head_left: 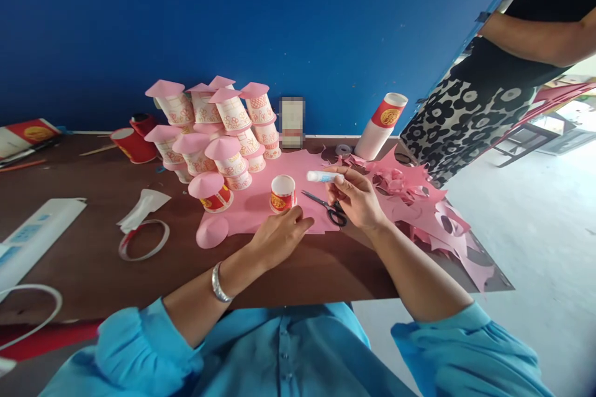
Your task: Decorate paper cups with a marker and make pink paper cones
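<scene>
In my right hand is a white glue stick with a blue label, held sideways above the table. My left hand is just in front of a red and white paper cup, its fingers curled together. What they hold, if anything, is hidden, and I cannot tell whether they touch the cup. The cup stands upright, open end up, on pink paper. Black-handled scissors lie between the cup and my right hand. A loose pink paper cone rests left of my left hand.
Several stacked cups with pink cone tops stand at the back left. Pink paper scraps cover the right end. A tall cup stack leans near the blue wall. A tape roll lies left. Another person stands right.
</scene>
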`<state>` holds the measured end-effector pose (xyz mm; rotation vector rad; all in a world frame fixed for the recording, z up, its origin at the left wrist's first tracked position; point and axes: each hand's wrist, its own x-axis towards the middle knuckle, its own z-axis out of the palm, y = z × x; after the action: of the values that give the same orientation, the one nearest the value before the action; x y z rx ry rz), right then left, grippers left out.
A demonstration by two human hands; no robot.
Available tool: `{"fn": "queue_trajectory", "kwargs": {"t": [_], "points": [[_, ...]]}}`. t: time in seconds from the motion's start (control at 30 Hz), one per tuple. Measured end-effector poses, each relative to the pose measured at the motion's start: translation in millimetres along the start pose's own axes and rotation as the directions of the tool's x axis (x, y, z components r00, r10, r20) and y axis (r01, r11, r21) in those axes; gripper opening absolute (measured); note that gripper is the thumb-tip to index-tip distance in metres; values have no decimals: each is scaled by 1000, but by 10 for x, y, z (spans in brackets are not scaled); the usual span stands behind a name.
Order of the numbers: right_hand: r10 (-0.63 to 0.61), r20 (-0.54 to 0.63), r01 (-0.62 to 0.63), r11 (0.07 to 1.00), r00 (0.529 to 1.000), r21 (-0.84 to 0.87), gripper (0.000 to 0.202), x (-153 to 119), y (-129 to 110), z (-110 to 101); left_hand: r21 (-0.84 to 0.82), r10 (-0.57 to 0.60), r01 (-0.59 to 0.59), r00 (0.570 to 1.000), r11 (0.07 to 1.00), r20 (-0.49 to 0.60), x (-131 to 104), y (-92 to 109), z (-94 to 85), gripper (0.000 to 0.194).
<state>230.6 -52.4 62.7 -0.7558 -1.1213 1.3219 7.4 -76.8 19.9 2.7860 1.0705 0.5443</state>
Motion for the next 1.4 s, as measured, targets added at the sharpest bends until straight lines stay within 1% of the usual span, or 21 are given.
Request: {"fn": "queue_trajectory", "kwargs": {"t": [0.1, 0.2, 0.27, 0.33, 0.37, 0.4, 0.47, 0.5, 0.53, 0.57, 0.6, 0.63, 0.73, 0.8, 0.9, 0.97, 1.07, 1.13, 1.2, 1.3, 1.4], "points": [[40, 21, -39, 999, 999, -17, 47, -30, 58, 30, 97, -71, 62, 993, 993, 93, 4, 7, 129, 30], [27, 26, -25, 998, 999, -53, 49, -29, 78, 28, 73, -142, 137, 988, 988, 68, -1, -23, 133, 44], [0, 26, 2, 998, 1000, -67, 49, -29, 83, 27, -36, -160, 160, 987, 986, 2, -6, -28, 97, 45], [-30, 29, 33, 995, 999, -94, 48, -45, 89, 31, -276, -190, 160, 978, 948, -89, -3, -10, 47, 41], [-45, 36, 49, 992, 998, -118, 48, -60, 91, 36, -436, -229, 156, 966, 886, -120, 3, 7, 18, 39], [-61, 45, 67, 986, 997, -156, 48, -79, 93, 43, -599, -284, 155, 950, 786, -126, 12, 27, -12, 38], [-112, 73, 127, 954, 991, -272, 46, -120, 91, 63, -847, -399, 161, 915, 506, -65, 37, 69, -78, 41], [-146, 102, 172, 924, 984, -341, 45, -140, 86, 77, -913, -438, 161, 899, 374, -21, 49, 88, -111, 43], [-180, 139, 222, 886, 974, -407, 44, -157, 79, 91, -950, -465, 151, 885, 274, 7, 61, 104, -143, 45], [-208, 181, 270, 844, 961, -464, 43, -171, 69, 105, -967, -483, 135, 875, 215, 15, 70, 116, -173, 46], [-229, 224, 314, 802, 947, -508, 41, -181, 59, 118, -973, -498, 115, 867, 198, 1, 77, 126, -200, 46], [-239, 260, 346, 767, 936, -541, 41, -188, 47, 129, -972, -510, 92, 859, 215, -32, 80, 132, -224, 44], [-218, 303, 365, 703, 928, -611, 46, -206, 25, 146, -936, -495, 26, 854, 350, -161, 75, 142, -272, 32], [-150, 308, 321, 705, 939, -632, 56, -219, 30, 151, -903, -453, -4, 864, 429, -219, 67, 142, -284, 23], [-16, 305, 216, 742, 952, -635, 69, -231, 65, 153, -869, -429, -9, 867, 496, -254, 65, 134, -285, 19], [-17, 298, 214, 737, 954, -641, 72, -224, 86, 150, -861, -451, 5, 853, 508, -261, 71, 128, -287, 20], [-113, 330, 315, 682, 937, -660, 65, -202, 87, 147, -873, -495, 21, 830, 487, -256, 79, 119, -300, 22], [-123, 350, 340, 658, 929, -672, 59, -197, 71, 153, -883, -500, 25, 831, 469, -242, 75, 112, -306, 23], [-61, 350, 298, 674, 935, -677, 60, -205, 58, 163, -885, -483, 26, 845, 465, -229, 64, 102, -303, 22], [73, 344, 181, 737, 936, -651, 66, -224, 62, 174, -862, -460, 26, 854, 507, -244, 49, 90, -293, 19], [94, 331, 135, 784, 939, -606, 66, -228, 80, 181, -843, -448, 24, 855, 537, -261, 51, 91, -293, 17]]}}
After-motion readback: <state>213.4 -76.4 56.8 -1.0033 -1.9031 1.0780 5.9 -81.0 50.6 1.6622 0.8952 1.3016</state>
